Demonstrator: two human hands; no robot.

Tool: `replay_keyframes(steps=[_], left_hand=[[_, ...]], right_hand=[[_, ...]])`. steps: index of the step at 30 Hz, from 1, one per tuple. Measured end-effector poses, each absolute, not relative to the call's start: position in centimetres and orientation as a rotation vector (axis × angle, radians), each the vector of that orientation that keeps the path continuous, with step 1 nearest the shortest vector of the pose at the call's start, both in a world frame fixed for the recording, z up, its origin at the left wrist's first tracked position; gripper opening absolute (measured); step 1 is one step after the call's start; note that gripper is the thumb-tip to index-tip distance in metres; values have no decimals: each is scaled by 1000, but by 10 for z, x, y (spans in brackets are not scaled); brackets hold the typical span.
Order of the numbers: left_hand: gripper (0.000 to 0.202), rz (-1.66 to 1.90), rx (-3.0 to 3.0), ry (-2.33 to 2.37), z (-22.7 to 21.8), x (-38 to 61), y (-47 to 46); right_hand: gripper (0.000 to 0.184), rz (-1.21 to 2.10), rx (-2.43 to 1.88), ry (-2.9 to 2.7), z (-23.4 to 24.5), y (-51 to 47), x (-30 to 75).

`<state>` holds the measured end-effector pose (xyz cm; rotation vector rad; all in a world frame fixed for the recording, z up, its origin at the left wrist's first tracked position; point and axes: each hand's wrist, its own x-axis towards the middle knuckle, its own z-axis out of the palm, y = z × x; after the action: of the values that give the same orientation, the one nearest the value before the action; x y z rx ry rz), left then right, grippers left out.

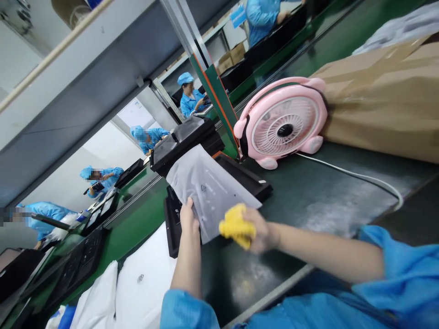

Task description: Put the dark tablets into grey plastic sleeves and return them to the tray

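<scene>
- The person's blue sleeves (pixel 187 310) are cut off by the bottom and right edges.
- The right hand (pixel 259 230) is closed around a crumpled yellow cloth (pixel 236 226), blurred, its folds hiding most of the fingertips; the cloth is beside the plastic bag's lower right part, and whether they touch I cannot tell.
- The left hand (pixel 190 219) grips the left edge of the greyish plastic bag (pixel 214 189), thumb showing, other fingers mostly out of sight; the bag's small print is unreadable.
- The bag is tilted above the dark worktop, partly covering black trays (pixel 173 228).
- White bags (pixel 147 274), left of the left arm, run off the bottom edge.
- Beyond the right hand stands a pink fan (pixel 284 128), partly hiding a cardboard box (pixel 384 96) cut off at right.
- Farther off, co-workers in blue (pixel 190 98) are small, some half hidden by equipment.
</scene>
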<state>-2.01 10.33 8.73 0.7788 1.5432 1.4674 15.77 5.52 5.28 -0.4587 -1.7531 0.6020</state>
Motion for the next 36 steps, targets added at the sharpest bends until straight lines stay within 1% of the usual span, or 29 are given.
replay_keyframes(steps=[1, 3, 4, 6, 9, 12, 15, 17, 19, 21, 22, 23, 24, 27, 29, 33, 36], left_hand=[[31, 1407, 744, 1601, 87, -14, 121], [32, 1317, 714, 1666, 84, 0, 153], [32, 1287, 717, 1675, 81, 7, 165], [30, 1236, 749, 1674, 73, 19, 182], [29, 1179, 851, 1664, 64, 28, 186], [37, 1218, 983, 1647, 63, 17, 168], [43, 1276, 1385, 1762, 70, -26, 134], [38, 1093, 1669, 1957, 76, -73, 106], [28, 749, 1597, 2284, 79, -126, 76], [24, 337, 1427, 2617, 72, -173, 47], [22, 193, 1361, 2675, 65, -190, 35], [21, 122, 1329, 2682, 55, -204, 25], [20, 132, 1338, 2660, 44, -213, 17], [21, 386, 1485, 2605, 11, -221, 9], [21, 504, 1516, 2629, -3, -221, 12], [17, 546, 1500, 2607, -9, -228, 20], [13, 569, 1543, 2574, -11, -234, 25]], right_hand=[[22, 565, -279, -1879, 39, 46, 149], [24, 375, -37, -2014, 17, 38, 133], [27, 280, -9, -2044, 8, 38, 128], [29, 174, -89, -2058, -3, 45, 124], [23, 249, -248, -2029, -8, 59, 129], [21, 345, -271, -1989, -5, 65, 136], [20, 406, -252, -1989, -2, 63, 138], [23, 434, -241, -1985, -2, 61, 137], [27, 461, -246, -1973, -4, 59, 137], [30, 477, -266, -1963, -5, 60, 136], [31, 475, -268, -1976, -4, 63, 136], [33, 463, -258, -2010, -1, 67, 134], [33, 441, -243, -2067, 5, 74, 131], [30, 333, -223, -2309, 35, 108, 111], [29, 244, -311, -2463, 61, 143, 86], [38, 12, -718, -2714, 99, 224, 20], [47, -41, -1068, -2770, 104, 278, -26]])
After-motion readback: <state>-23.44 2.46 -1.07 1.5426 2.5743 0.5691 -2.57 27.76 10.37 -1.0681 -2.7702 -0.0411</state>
